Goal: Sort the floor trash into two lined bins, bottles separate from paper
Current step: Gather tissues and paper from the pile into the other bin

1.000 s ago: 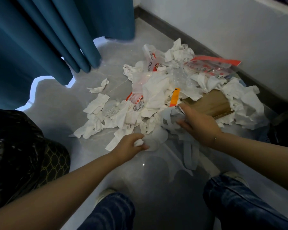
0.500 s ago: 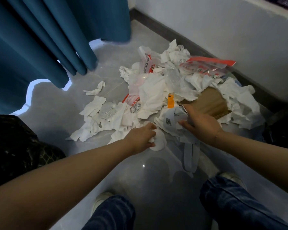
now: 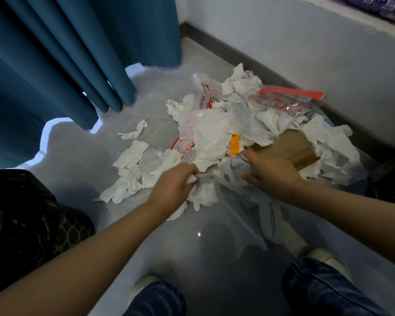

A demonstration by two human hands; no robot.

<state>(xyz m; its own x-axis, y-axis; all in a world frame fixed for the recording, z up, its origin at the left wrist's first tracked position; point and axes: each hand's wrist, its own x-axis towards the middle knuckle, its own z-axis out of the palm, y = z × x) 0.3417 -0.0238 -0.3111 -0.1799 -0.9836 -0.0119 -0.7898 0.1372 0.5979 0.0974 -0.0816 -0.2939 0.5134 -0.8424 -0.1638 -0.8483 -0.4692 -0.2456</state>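
Left hand (image 3: 173,185) now further into the pile, beside the right hand (image 3: 269,174).

The black-lined bin (image 3: 21,220) is cut off by the left edge; the cardboard (image 3: 290,149) lies half buried under tissues (image 3: 333,151); the left hand (image 3: 171,185) hides what its fingers pinch; strips (image 3: 269,215) under the right hand (image 3: 271,174) blur

A home room: teal curtain (image 3: 62,65), grey tiled floor (image 3: 78,156), skirting board (image 3: 226,45).
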